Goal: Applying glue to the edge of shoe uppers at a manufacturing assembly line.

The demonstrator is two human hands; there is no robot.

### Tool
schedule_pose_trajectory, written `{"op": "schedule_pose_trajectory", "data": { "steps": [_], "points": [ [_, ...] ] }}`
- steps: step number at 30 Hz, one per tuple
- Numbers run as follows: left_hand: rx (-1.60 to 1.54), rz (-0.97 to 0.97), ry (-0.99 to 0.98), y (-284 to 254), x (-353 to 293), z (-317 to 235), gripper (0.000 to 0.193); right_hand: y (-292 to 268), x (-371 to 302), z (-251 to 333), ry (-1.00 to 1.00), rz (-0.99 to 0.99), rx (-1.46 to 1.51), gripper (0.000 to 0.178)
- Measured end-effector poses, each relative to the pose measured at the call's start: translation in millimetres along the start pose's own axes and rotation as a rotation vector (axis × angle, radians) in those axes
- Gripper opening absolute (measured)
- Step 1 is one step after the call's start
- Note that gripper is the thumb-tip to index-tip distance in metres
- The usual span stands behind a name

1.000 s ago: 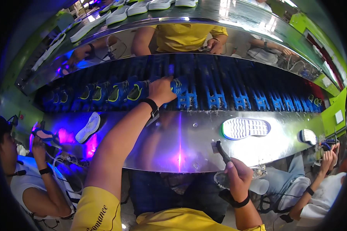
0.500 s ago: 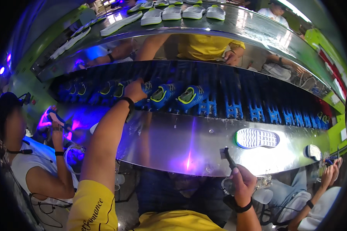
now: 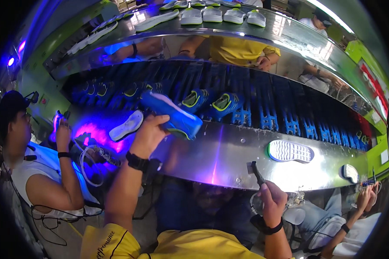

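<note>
My left hand (image 3: 150, 136) is closed around a blue shoe upper (image 3: 173, 113) with a pale underside, held tilted above the metal ledge. My right hand (image 3: 273, 205) grips a small brush (image 3: 257, 174) with a dark handle, its bristle end pointing up and away from me at the ledge's near edge. A white shoe sole (image 3: 291, 151) lies tread up on the ledge, just beyond the brush to the right. Two more blue shoe uppers with lime collars, one (image 3: 194, 100) and another (image 3: 225, 104), sit on the dark conveyor rack behind the left hand.
The metal ledge (image 3: 194, 159) runs across in front of me. On the upper shelf (image 3: 281, 34) stand several pale soles (image 3: 212, 15). At left a person (image 3: 52, 181) works under purple light beside a loose sole (image 3: 126, 126); another person's hands (image 3: 366, 196) are at far right.
My left hand has come back from the rack toward me, now carrying a blue shoe upper. The right hand with the brush has barely moved. The view has shifted slightly.
</note>
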State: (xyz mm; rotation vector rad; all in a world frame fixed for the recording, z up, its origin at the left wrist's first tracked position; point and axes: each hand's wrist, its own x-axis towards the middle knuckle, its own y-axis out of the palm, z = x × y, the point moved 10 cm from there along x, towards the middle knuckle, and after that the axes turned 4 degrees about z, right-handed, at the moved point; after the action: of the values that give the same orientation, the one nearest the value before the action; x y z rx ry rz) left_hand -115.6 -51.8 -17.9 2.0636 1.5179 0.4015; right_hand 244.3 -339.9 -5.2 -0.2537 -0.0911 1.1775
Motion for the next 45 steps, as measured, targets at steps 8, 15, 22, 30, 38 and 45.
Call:
{"op": "schedule_pose_trajectory", "data": {
  "steps": [8, 15, 22, 30, 38, 45],
  "points": [
    [0.937, 0.082, 0.247, 83.2, -93.2, 26.8, 0.079, 20.3, -3.5, 13.4, -0.04, 0.054, -0.079, 0.028],
    [1.387, 0.154, 0.67, 125.4, -165.8, 27.7, 0.08, 59.8, -1.3, -5.0, 0.122, 0.207, 0.002, 0.022],
    [1.556, 0.142, 0.724, 109.5, -201.6, 43.3, 0.075, 108.3, 6.8, -29.5, 0.179, 0.301, 0.01, 0.023],
    [1.537, 0.128, 0.713, 92.2, -208.9, 50.9, 0.073, 137.1, 11.9, -37.4, 0.126, 0.266, -0.029, 0.027],
    [1.494, 0.093, 0.715, 88.4, -210.0, 49.0, 0.075, 149.0, -17.1, -49.1, 0.202, 0.336, 0.203, 0.024],
    [1.472, 0.065, 0.752, 85.4, -210.7, 49.3, 0.064, 137.0, -37.2, -16.7, 0.039, 0.354, 0.146, 0.022]
  ]
}}
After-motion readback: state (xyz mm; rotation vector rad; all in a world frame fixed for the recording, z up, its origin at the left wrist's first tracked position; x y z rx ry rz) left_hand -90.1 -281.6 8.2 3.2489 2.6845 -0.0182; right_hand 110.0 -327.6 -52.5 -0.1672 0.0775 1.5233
